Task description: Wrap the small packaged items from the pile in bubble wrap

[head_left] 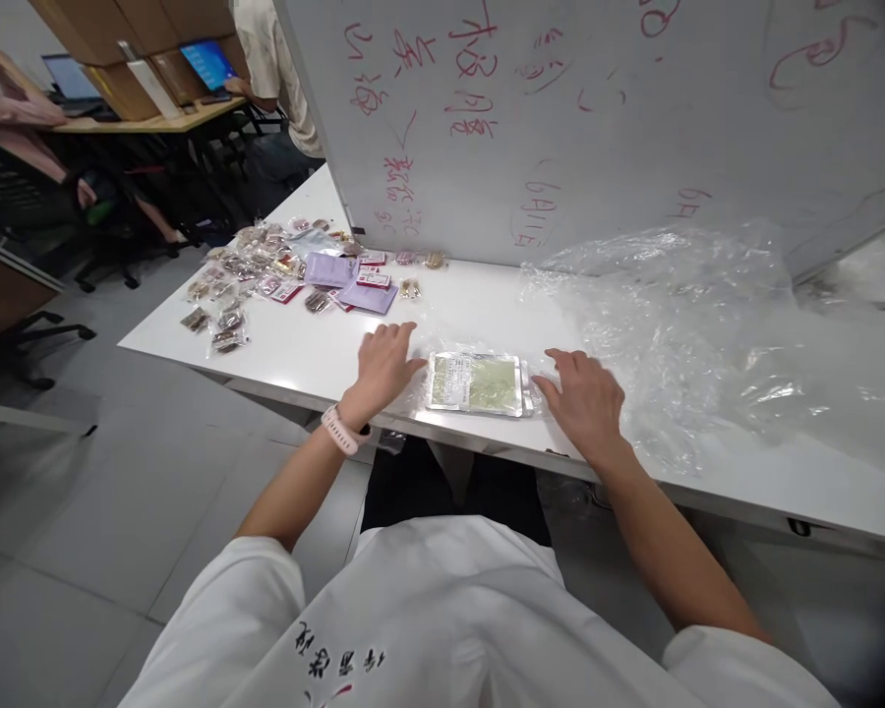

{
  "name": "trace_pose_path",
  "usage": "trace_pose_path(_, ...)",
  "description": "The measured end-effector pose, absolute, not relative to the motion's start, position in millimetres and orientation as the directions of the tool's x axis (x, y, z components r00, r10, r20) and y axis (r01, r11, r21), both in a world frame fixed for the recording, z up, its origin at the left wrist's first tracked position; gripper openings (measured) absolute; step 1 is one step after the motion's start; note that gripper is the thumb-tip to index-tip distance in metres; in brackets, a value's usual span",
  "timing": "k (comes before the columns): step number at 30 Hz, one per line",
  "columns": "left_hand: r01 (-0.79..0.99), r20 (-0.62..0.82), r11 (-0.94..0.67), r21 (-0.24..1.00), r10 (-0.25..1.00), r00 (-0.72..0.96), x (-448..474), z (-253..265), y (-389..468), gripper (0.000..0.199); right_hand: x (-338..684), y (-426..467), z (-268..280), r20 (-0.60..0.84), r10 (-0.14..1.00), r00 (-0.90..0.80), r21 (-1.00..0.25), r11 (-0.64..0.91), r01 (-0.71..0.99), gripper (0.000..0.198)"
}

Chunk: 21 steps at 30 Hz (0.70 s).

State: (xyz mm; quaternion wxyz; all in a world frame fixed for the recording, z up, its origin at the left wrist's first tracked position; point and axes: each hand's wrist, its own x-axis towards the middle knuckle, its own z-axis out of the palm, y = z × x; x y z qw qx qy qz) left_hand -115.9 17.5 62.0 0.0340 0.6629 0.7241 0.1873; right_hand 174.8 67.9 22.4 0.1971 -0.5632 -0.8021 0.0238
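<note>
In front of my body lies a flat green and silver packet (479,382) with a white printed label. A second silver edge shows under its right side, and clear plastic film surrounds it. My left hand (384,366), with a pink watch band (341,430) on the wrist, rests at the packet's left; thumb and index finger are apart. To the right, my right hand (586,398) is held with thumb and fingers spread, its thumb close to the packet's edge. Neither hand visibly grips anything, though thin film near the fingertips is hard to make out.
Many small clear sachets (228,280) and purple pouches (365,295) are heaped on the white table (302,359) at left. Crumpled clear plastic sheeting (678,344) covers the right side. Behind stands a whiteboard (597,128). Other people sit at desks at far left.
</note>
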Motion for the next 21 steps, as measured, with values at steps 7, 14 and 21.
trace_pose_path(7, 0.255, -0.223, 0.179, 0.950, 0.962, 0.155, -77.7, 34.8, -88.6, 0.028, 135.2, 40.7, 20.3, 0.401, 0.623, -0.671, -0.201, 0.775, 0.600, 0.038)
trace_pose_path(14, -0.456, -0.370, 0.221, 0.862, 0.889, -0.270, -92.2, 12.9, -77.4, 0.052, 119.9, 42.9, -1.3, 0.215, 0.572, -0.791, -0.224, 0.818, 0.530, 0.051)
trace_pose_path(21, -0.401, -0.289, -0.030, 0.916, 0.644, -0.708, -77.8, 34.6, -76.7, 0.058, 136.8, 35.3, 0.9, 0.209, 0.565, -0.798, -0.283, 0.816, 0.504, 0.052)
